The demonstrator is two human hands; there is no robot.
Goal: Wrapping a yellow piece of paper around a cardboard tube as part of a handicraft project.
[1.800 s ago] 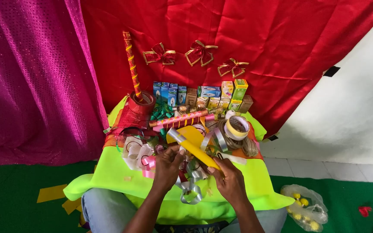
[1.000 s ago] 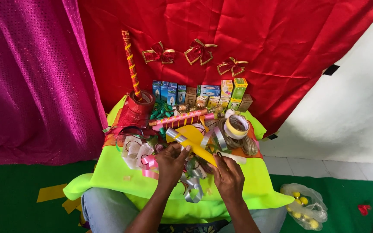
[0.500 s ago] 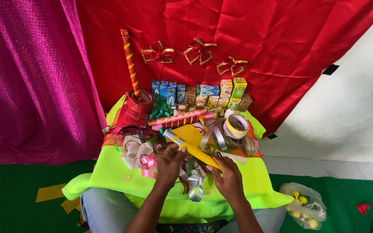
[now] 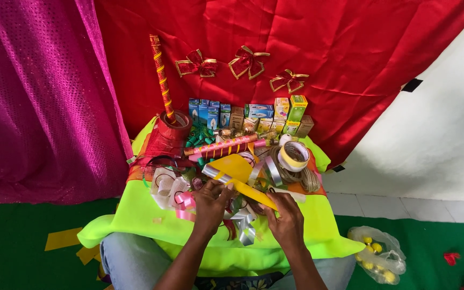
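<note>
Both my hands grip a yellow stick (image 4: 245, 189) with silver ribbon (image 4: 210, 172) wound round its upper left end. My left hand (image 4: 210, 207) holds it near the wrapped end, and my right hand (image 4: 285, 220) pinches the lower right end. A curl of silver ribbon (image 4: 245, 230) hangs below, between my hands. All of this is over a neon green cloth (image 4: 135, 215) spread across my lap.
Behind my hands lie loose ribbons, a pink and gold wrapped stick (image 4: 224, 146), tape rolls (image 4: 294, 156) and a row of small boxes (image 4: 248, 118). A tall wrapped stick (image 4: 162, 78) stands in a red roll. Bows hang on the red backdrop. A bag of yellow balls (image 4: 379, 258) lies on the green floor.
The stick has shifted slightly up and left between my hands. The hanging silver ribbon curl has drawn shorter and nearer the stick.
</note>
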